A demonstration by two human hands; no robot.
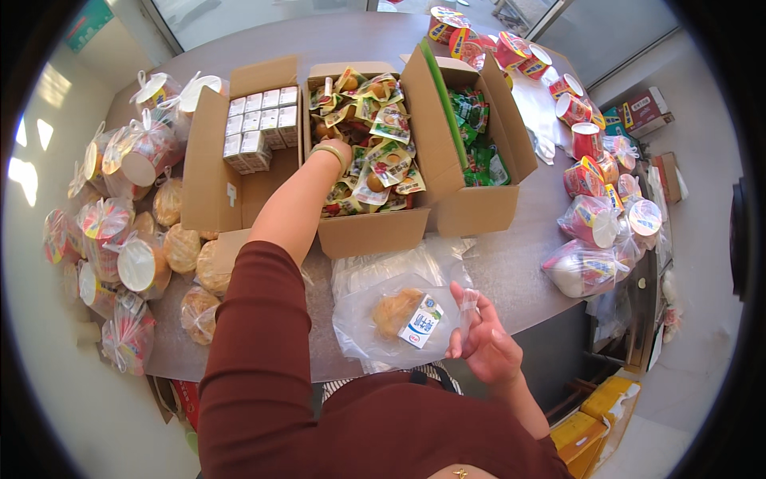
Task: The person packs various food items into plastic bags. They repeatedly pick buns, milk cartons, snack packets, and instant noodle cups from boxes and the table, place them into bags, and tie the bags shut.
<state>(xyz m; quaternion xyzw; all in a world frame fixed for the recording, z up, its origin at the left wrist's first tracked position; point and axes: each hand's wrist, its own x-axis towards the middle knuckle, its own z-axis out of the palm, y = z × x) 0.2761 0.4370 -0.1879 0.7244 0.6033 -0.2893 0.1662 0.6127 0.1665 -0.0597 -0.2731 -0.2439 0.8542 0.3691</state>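
My left hand [336, 154] reaches into the middle cardboard box [374, 233], among vacuum-packed eggs [389, 163]; its fingers are hidden, so I cannot tell whether it grips one. A bracelet circles that wrist. In front of me my right hand [488, 341] holds the handle of a clear plastic bag [353, 326]. Inside the bag, a round bread bun [395, 312] lies beside a small milk carton [422, 321]. Beneath it is a stack of flat clear bags [365, 269].
An open box [206, 167] of small cartons stands left, another [479, 209] with green packets [470, 111] right. Filled bags with noodle cups [143, 269] and wrapped buns [181, 248] crowd the left; more noodle cups [586, 141] and filled bags [580, 269] line the right.
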